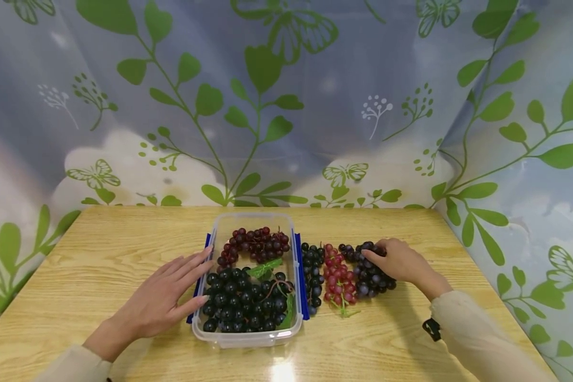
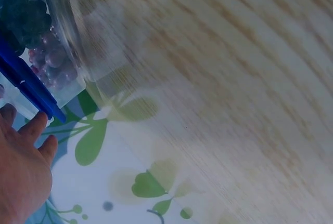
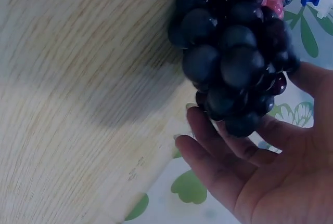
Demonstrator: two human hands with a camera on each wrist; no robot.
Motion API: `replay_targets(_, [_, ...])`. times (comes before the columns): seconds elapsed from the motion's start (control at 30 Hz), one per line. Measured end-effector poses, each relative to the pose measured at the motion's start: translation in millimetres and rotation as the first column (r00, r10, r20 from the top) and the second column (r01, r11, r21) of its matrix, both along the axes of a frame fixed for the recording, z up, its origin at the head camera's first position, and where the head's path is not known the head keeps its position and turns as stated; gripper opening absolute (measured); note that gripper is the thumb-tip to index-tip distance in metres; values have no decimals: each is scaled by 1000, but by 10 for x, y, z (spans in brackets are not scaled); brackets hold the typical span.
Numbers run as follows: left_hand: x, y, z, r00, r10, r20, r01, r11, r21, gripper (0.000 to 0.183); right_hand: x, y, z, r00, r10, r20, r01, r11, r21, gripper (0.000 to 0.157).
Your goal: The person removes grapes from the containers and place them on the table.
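Observation:
A clear plastic box (image 1: 248, 339) with blue side clips stands mid-table; in it lie a bunch of dark red grapes (image 1: 262, 246) at the back and a bunch of black grapes (image 1: 239, 302) with green leaves in front. Against the box's left side rests my left hand (image 1: 172, 292), fingers extended, thumb near the front wall. My right hand (image 1: 403, 260) grips the far right bunch of dark purple grapes (image 1: 372, 276). In the right wrist view its fingers curl around the lower end of that bunch (image 3: 234, 63), while the thumb reaches the other side.
Between the box and the right hand lie a bunch of pink-red grapes (image 1: 339, 278) and a bunch of blue-black grapes (image 1: 312, 273), close to the right blue clip (image 1: 302, 276). Behind the wooden table (image 1: 124, 233) hangs a leaf-patterned cloth (image 1: 315, 132).

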State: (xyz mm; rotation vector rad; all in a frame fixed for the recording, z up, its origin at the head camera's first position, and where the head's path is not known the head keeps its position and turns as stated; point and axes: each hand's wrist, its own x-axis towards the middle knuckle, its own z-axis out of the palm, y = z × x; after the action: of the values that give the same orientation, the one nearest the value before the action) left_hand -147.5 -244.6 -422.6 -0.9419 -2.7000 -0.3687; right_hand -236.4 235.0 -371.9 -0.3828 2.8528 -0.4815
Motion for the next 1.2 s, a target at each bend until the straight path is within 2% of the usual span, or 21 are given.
replay_targets(0.13, [3, 4, -6, 1000, 3, 1, -3, 1000, 0, 60, -20, -39, -45, 1000, 10, 16, -10, 1000, 6, 59])
replay_targets(0.37, [15, 9, 0, 1000, -1, 22, 1, 1000, 14, 58, -18, -121, -117, 1000, -8, 30, 7, 999, 41, 68])
replay_targets(0.6, [17, 5, 13, 1000, 2, 15, -2, 1000, 13, 59, -5, -127, -68, 999, -31, 42, 28, 997, 71, 69])
replay_targets(1.0, [19, -4, -8, 1000, 16, 8, -16, 1000, 4, 58, -50, -89, 59, 996, -20, -90, 20, 1000, -2, 54])
replay_targets(1.2, [12, 9, -13, 1000, 11, 0, -11, 1000, 10, 58, -74, -124, 168, 992, 22, -122, -23, 1000, -10, 57])
